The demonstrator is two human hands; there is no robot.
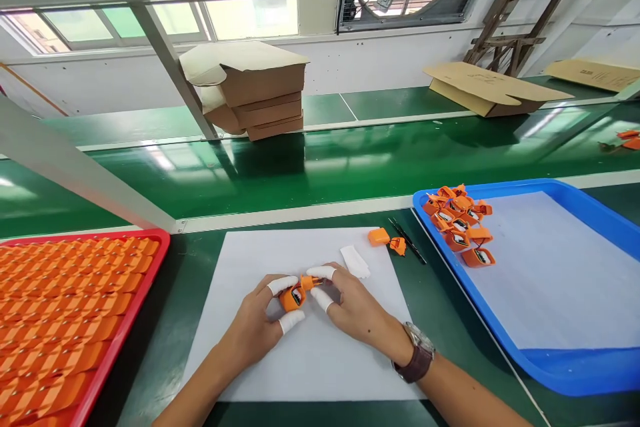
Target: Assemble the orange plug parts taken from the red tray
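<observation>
Over a white sheet (250,347) on the bench, my left hand (257,323) grips an orange plastic housing (290,299) between finger and thumb. The housing's open end shows something dark and white inside. From the right, my right hand (347,303) pinches a smaller orange piece (309,282) with dark prongs, close against the housing; whether the two are joined I cannot tell. White finger cots cover the thumb and a finger of each hand. Past my right hand lie a folded white cloth (355,261), an orange block (379,236) and another small orange piece (398,245).
A black pen-like tool (407,240) lies beside the sheet. The blue tray (555,373) at right holds several orange parts (457,220) in its far left corner. At left, a red tray (163,247) is filled with rows of orange parts. Cardboard boxes (265,90) stand behind.
</observation>
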